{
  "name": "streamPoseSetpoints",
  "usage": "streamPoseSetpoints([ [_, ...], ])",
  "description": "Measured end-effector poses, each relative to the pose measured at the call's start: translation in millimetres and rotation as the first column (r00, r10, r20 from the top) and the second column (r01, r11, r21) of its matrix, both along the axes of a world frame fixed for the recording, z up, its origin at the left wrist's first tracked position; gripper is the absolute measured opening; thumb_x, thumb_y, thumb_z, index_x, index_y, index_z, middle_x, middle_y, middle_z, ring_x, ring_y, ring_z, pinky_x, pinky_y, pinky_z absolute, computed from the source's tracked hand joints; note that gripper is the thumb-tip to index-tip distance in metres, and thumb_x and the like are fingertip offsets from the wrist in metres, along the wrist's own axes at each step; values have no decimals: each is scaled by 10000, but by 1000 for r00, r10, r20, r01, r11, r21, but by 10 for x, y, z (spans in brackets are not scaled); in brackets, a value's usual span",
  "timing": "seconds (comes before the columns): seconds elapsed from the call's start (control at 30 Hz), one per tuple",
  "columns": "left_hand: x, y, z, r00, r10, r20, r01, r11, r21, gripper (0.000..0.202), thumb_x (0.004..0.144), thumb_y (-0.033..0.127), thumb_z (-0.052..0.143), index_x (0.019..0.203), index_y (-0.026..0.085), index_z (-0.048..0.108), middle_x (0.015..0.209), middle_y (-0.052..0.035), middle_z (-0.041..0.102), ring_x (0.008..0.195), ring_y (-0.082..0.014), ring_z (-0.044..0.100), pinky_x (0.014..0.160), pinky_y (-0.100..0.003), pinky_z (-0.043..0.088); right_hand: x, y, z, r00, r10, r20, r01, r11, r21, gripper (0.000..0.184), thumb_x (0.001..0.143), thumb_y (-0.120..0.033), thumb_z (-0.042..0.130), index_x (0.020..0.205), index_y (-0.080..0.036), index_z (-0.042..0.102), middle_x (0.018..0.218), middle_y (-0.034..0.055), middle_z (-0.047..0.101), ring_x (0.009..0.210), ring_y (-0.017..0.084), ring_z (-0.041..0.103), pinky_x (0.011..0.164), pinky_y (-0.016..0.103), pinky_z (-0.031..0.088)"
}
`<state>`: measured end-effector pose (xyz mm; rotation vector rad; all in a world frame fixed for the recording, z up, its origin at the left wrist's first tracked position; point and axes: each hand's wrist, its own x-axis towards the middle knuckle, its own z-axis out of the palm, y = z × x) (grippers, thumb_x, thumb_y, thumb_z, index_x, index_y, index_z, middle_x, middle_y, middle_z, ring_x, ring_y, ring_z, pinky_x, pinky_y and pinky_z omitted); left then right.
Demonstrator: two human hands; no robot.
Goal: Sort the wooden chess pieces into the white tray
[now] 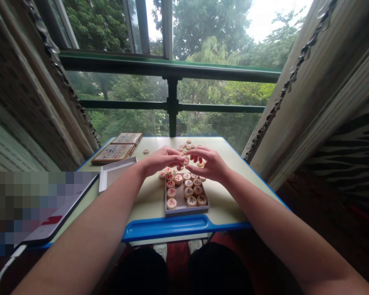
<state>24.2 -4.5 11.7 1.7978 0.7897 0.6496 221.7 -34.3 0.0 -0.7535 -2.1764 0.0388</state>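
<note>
A round wooden Chinese chess piece (185,161) with a red mark is between my two hands, above the far end of a shallow box. My left hand (163,160) reaches it from the left with its fingers closed, fingertips at its edge. From the other side my right hand (209,163) has its thumb and index finger curved around it. Below, the white box (187,212) holds red-marked pieces (171,192) on the left and black-marked pieces (191,200) on the right. Some pieces at its far end are partly hidden by my hands.
Loose pieces (188,142) lie behind my hands, and a single piece (146,151) sits farther left. A white box lid (114,174), a folded wooden chessboard (115,153) and a tablet (70,209) with a cable occupy the left side. The table has a blue edge (169,227).
</note>
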Motion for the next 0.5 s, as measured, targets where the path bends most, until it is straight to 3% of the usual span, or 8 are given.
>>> streamPoseSetpoints([
  [0.17, -5, -15, -4, 999, -44, 18, 45, 995, -84, 208, 664, 327, 633, 616, 125, 653, 532, -16, 589, 520, -91, 480, 496, -214, 339, -56, -60, 3, 999, 53, 0, -53, 998, -18, 176, 777, -300, 617, 889, -165, 631, 754, 34, 612, 654, 111, 553, 616, 246, 477],
  [0.33, -4, -34, 5, 999, -51, -12, 49, 993, -109, 170, 606, 290, 637, 592, 122, 658, 523, -21, 592, 518, -108, 506, 525, -237, 388, -93, -114, 30, 995, 93, 38, -88, 989, -121, 168, 780, -266, 608, 909, -159, 618, 767, 33, 593, 674, 111, 542, 605, 233, 463],
  [0.4, -7, 2, -24, 1000, 24, -16, -25, 998, -61, 167, 607, 266, 576, 573, 123, 655, 522, -26, 597, 506, -105, 486, 515, -238, 386, -106, -129, 29, 994, 82, 76, -68, 982, -177, 156, 772, -241, 609, 906, -163, 613, 759, 22, 581, 657, 105, 521, 590, 225, 444],
  [0.5, -25, 103, -105, 968, 239, 77, -246, 965, 87, 199, 575, 209, 473, 568, 124, 652, 544, -32, 615, 518, -108, 483, 517, -236, 398, -150, -142, 5, 981, 53, 187, -5, 969, -249, 171, 740, -268, 650, 880, -173, 626, 762, 12, 569, 644, 103, 492, 590, 224, 412],
])
